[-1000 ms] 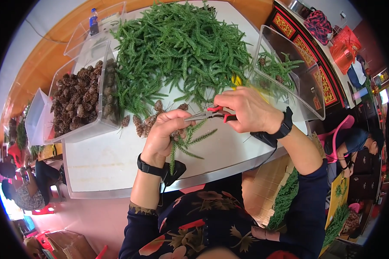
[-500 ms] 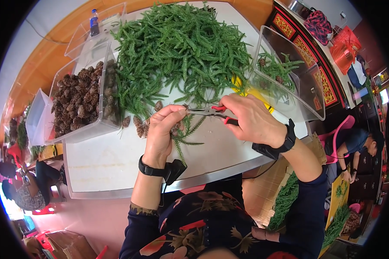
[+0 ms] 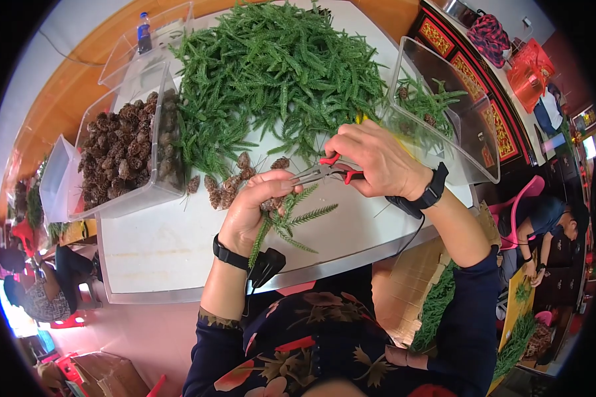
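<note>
On the near side of the heap of green sprigs (image 3: 278,73), and well apart from it, a single green sprig (image 3: 288,228) hangs from the left hand (image 3: 255,198), its needled tips fanning out below the fingers over the bare counter (image 3: 172,255). The left thumb and fingers are pinched together at the sprig's upper end; a brown cone (image 3: 269,204) shows just beneath them, partly hidden, and I cannot tell whether it is gripped. Near the heap's right front, the right hand (image 3: 377,162) has its fingers curled around the red handles of a pair of pliers (image 3: 323,171), whose metal nose reaches to the left fingertips. Just before the heap's left front lie loose pine cones (image 3: 212,192). Beside the heap on the left stands a clear tub of cones (image 3: 112,210); to its right, a clear bin (image 3: 473,155) holding more greenery. Beyond the heap's left side stands a blue-labelled bottle (image 3: 144,34).
</note>
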### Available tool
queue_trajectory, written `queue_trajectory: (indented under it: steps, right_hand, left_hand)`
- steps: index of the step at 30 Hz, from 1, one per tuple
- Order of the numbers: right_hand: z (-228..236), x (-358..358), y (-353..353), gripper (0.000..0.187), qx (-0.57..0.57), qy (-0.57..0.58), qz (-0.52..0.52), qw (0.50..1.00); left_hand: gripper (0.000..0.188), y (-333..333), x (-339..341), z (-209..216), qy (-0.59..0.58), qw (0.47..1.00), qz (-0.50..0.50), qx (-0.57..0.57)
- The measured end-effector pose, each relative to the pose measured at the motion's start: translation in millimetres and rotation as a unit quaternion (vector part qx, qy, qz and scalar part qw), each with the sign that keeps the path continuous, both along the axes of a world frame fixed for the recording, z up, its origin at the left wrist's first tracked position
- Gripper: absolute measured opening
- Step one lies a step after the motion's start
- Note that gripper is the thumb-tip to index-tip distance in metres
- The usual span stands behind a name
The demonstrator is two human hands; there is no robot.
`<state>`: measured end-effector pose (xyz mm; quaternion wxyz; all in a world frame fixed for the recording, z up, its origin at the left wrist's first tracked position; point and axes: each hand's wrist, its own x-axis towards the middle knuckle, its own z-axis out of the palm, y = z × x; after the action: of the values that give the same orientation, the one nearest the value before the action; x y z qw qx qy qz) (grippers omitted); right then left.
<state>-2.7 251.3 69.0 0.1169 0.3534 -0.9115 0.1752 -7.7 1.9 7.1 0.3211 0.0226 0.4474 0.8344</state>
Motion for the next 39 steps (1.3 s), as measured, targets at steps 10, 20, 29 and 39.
queue_trajectory:
  steps: [10,20,29,39]
  right_hand:
    - [9,8,-3,0.024,0.0,-0.072,-0.061,0.996]
    - [26,21,-25,0.032,-0.051,-0.27,-0.215,0.937]
    - [-3,34,-28,0.029,-0.076,-0.224,-0.161,0.958]
    - [-7,34,-33,0.028,-0.087,-0.172,-0.157,0.968]
  left_hand:
    - [0.011,12,0,8,0.112,0.988,0.092,-0.062]
    - [0.008,19,6,6,0.222,0.925,0.213,-0.223]
    - [0.009,20,7,10,0.194,0.937,0.23,-0.18]
    - [0.01,18,6,10,0.171,0.944,0.233,-0.158]
